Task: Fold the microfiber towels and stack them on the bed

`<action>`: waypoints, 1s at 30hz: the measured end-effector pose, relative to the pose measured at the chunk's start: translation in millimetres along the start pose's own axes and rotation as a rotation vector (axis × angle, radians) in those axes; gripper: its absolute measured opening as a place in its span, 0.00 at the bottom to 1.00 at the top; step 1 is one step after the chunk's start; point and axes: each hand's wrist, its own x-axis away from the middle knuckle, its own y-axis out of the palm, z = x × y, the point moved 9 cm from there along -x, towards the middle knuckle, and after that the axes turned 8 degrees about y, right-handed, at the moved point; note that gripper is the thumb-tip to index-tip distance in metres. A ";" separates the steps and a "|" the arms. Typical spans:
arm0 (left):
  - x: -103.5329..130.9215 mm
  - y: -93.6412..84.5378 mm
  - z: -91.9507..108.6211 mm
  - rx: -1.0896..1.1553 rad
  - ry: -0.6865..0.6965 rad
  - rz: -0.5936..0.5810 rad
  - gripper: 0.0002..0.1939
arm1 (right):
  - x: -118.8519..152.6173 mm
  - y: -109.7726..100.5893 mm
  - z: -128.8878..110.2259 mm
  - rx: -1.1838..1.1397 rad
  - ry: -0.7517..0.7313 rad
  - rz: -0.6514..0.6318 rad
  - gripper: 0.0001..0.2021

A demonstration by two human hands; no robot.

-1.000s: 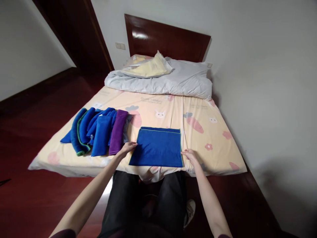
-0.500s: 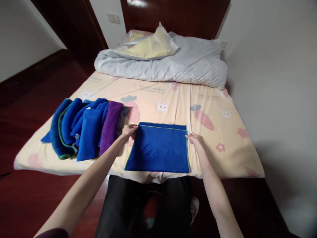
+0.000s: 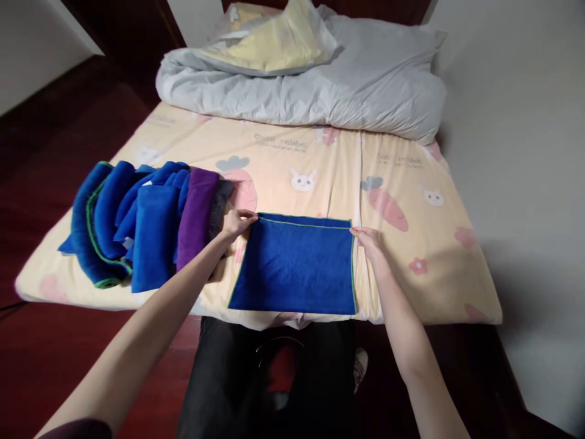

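Observation:
A blue towel point(image 3: 297, 265) with green edging lies folded over on the bed before me, its upper layer ending just short of the far edge of the lower one. My left hand point(image 3: 237, 222) pinches the towel at its far left corner. At the far right corner, my right hand point(image 3: 367, 238) has the towel's edge between thumb and fingers. Left of my left hand lies a purple rolled or folded towel point(image 3: 197, 213), and beside it a blue folded towel point(image 3: 155, 235).
More blue towels point(image 3: 103, 213) are heaped on the bed's left side, with a dark grey cloth point(image 3: 220, 198) at the heap's right. A grey quilt point(image 3: 292, 100) and a yellow pillow point(image 3: 278, 46) lie at the far end of the patterned bed sheet point(image 3: 411, 177). A wall stands to the right.
My right hand has moved up along the towel's right edge to its far corner. The left hand stays at the left corner. The view has tilted down and come closer.

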 end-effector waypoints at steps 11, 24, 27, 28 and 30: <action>-16.9 -8.5 -0.6 -0.021 -0.029 0.133 0.15 | -29.6 -6.8 -14.7 -0.054 0.002 0.074 0.22; -42.1 26.7 20.2 -0.384 0.182 -0.328 0.16 | -36.5 23.6 -43.2 0.473 -0.225 -0.008 0.17; -48.2 30.9 19.9 -0.493 0.195 -0.449 0.14 | -39.6 28.4 -43.5 0.601 -0.185 -0.066 0.14; -49.6 31.5 19.4 -0.516 0.197 -0.476 0.13 | -40.5 29.7 -44.2 0.646 -0.184 -0.077 0.11; -51.6 31.1 18.4 -0.534 0.197 -0.500 0.13 | -42.2 31.2 -45.4 0.709 -0.192 -0.085 0.08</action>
